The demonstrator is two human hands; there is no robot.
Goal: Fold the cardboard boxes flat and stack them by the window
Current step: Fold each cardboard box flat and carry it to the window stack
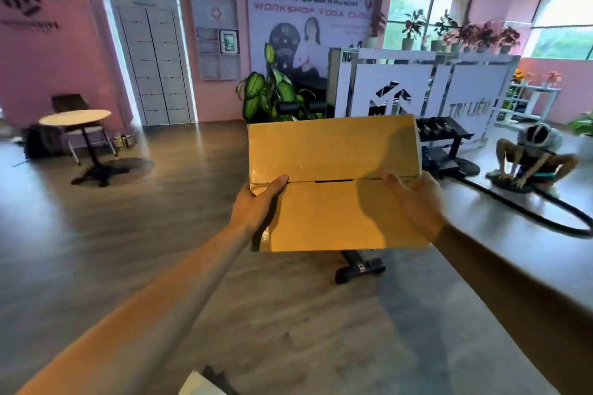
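A brown cardboard box [333,154] is held up in front of me at chest height, its two top flaps meeting at a seam across the middle. My left hand [256,205] grips its left edge with the thumb lying on the seam. My right hand [414,202] grips the right edge, thumb on top near the seam. Both arms are stretched forward. The underside of the box is hidden. Windows [426,19] with potted plants on the sill are at the far right of the room.
A black bench foot [359,269] shows on the wooden floor below the box. A person [536,157] crouches at the right by a thick black rope [526,208]. A round table [75,117] and chair stand at left. A large plant [269,93] and white partition [430,86] lie ahead.
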